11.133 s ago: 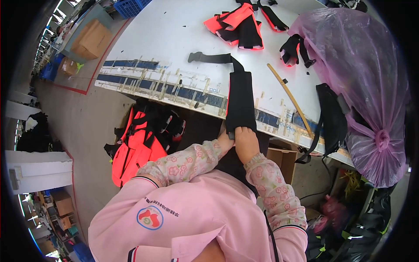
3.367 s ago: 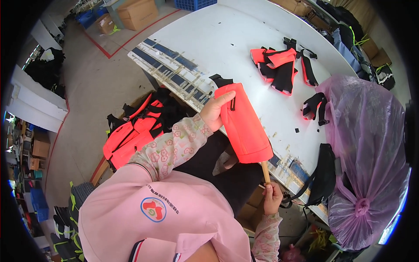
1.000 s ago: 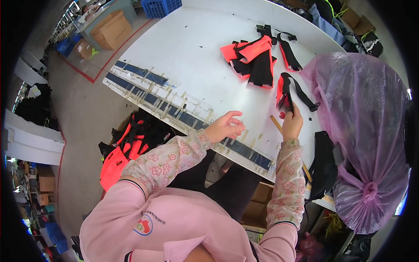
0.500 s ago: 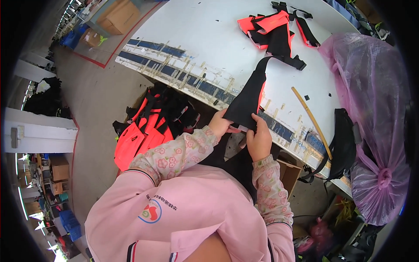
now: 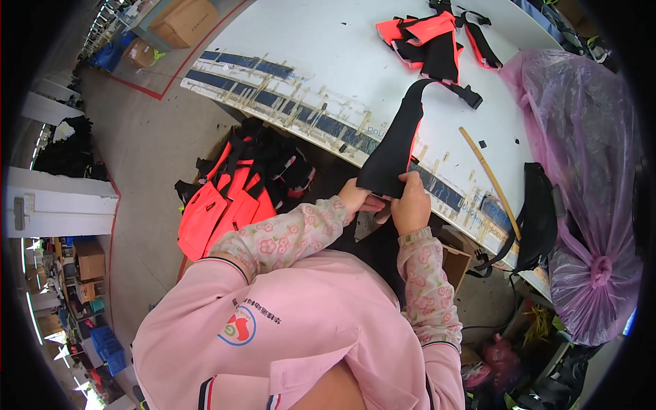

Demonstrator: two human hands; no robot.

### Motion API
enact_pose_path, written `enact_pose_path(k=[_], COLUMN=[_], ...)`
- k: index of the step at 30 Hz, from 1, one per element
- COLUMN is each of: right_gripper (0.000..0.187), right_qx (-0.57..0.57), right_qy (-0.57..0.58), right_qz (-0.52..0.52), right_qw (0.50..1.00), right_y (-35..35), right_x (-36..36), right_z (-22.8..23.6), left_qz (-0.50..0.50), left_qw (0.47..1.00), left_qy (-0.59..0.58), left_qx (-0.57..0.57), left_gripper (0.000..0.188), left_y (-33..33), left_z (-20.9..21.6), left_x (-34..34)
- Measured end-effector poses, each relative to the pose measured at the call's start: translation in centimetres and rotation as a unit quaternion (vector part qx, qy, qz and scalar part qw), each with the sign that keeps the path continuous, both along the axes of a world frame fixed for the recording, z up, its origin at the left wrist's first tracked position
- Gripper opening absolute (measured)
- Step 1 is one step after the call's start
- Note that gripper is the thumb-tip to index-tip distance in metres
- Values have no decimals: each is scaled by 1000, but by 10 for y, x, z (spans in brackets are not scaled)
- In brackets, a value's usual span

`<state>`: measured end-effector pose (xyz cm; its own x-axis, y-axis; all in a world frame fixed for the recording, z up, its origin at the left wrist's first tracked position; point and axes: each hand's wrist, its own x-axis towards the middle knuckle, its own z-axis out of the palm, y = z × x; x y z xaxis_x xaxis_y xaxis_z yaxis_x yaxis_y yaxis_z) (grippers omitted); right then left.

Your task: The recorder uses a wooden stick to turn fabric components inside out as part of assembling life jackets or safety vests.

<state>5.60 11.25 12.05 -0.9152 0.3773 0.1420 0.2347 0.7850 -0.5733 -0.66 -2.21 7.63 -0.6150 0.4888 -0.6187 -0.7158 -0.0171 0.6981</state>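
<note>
I hold a black padded strap piece (image 5: 394,147) with a bright orange-red edge by its wide lower end, over the table's near edge. Its narrow top curves away across the white tabletop. My left hand (image 5: 358,197) is closed at the lower left corner, with fingers partly under the piece. At the lower right corner my right hand (image 5: 411,206) pinches it, thumb on top. Farther back lies a heap of similar black and orange-red strap pieces (image 5: 437,51) with black buckles; one separate strap piece (image 5: 482,46) rests to its right.
A curved wooden stick (image 5: 489,181) and a black pouch (image 5: 537,217) lie at the table's right, beside a large pink plastic bag (image 5: 581,137). Worn tape strips line the near edge of the table (image 5: 321,41). Orange-red and black bags (image 5: 222,208) are piled below left.
My left hand has shifted right, its fingers now lower under the strap piece's end. The right hand has moved slightly up and right. The strap piece is still held in both.
</note>
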Motion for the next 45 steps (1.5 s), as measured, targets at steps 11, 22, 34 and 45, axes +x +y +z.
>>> enact_pose_path(k=[11, 22, 34, 45], right_gripper=[42, 75, 71, 47], right_qx=[64, 126, 184, 220], right_qy=[-110, 79, -49, -248], right_qz=[49, 122, 136, -126], right_qw=[991, 981, 972, 935], right_y=[6, -4, 24, 204], right_x=[-3, -79, -82, 74], right_z=[24, 18, -19, 6], left_qz=[-78, -84, -134, -90], left_qw=[995, 987, 987, 987], left_qy=[7, 134, -41, -45], left_qx=[53, 44, 79, 127], left_gripper=[29, 31, 32, 28], left_y=[11, 23, 16, 21], left_z=[-6, -5, -12, -15], left_x=[-3, 7, 0, 7])
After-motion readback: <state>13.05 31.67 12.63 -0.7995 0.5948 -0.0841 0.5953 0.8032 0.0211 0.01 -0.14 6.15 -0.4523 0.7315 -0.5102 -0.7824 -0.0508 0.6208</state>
